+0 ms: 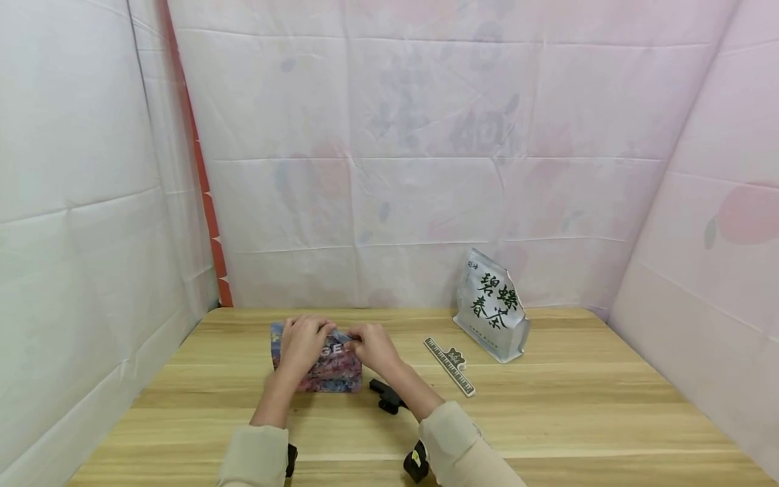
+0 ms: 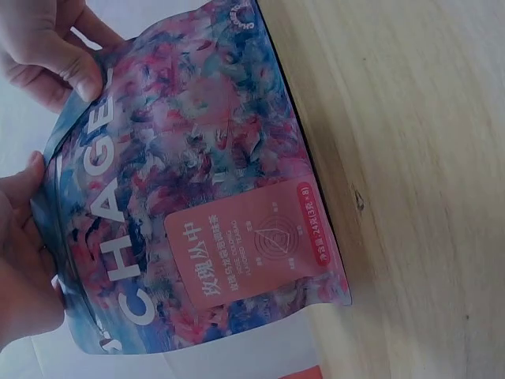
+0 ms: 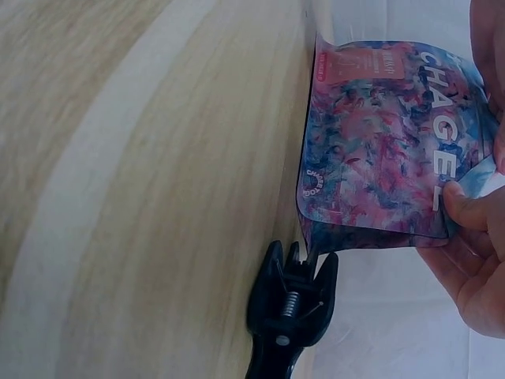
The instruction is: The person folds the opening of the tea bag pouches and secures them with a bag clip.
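Note:
A pink and blue tea pouch (image 1: 331,380) lettered CHAGE stands on the table, with its label facing the left wrist camera. At its top edge, my left hand (image 1: 302,343) grips the rim; some of its fingers are hidden in the head view. My right hand (image 1: 374,348) pinches the top corner on the right, the thumb lying on the printed front. The right wrist view shows a folded flap at that corner, between the right hand (image 3: 473,245) and the left hand (image 3: 491,71). Beneath my right forearm lies a black spring clip (image 1: 387,398), close to the pouch.
To the right, a piano-keyboard clip (image 1: 450,368) with a bear shape lies on the wooden table (image 1: 578,419). Farther back stands a silver tea bag (image 1: 491,311) with dark characters. White cloth walls (image 1: 426,203) enclose the back and sides.

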